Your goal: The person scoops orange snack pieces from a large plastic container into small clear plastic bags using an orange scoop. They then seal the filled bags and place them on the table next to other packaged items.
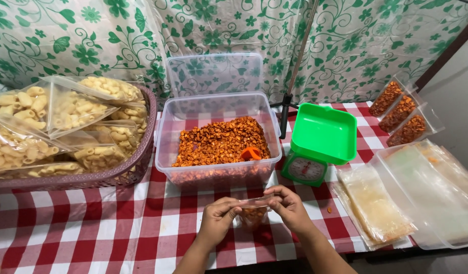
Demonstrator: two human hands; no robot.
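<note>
Both of my hands pinch the top edge of a small clear plastic bag (254, 213) partly filled with orange-brown snack pieces, held just above the red-and-white checked tablecloth (117, 228). My left hand (217, 218) grips the bag's left end and my right hand (290, 208) grips its right end. Right behind the bag stands a clear plastic tub (164, 133) of the same orange-brown pieces, with an orange scoop (251, 152) lying in them.
A green kitchen scale (320, 142) stands right of the tub. Three filled small bags (400, 112) lie at the far right, with stacks of empty clear bags (396, 200) in front of them. A purple basket (127, 172) of bagged macaroni sits at left. A tripod pole (291, 91) stands behind.
</note>
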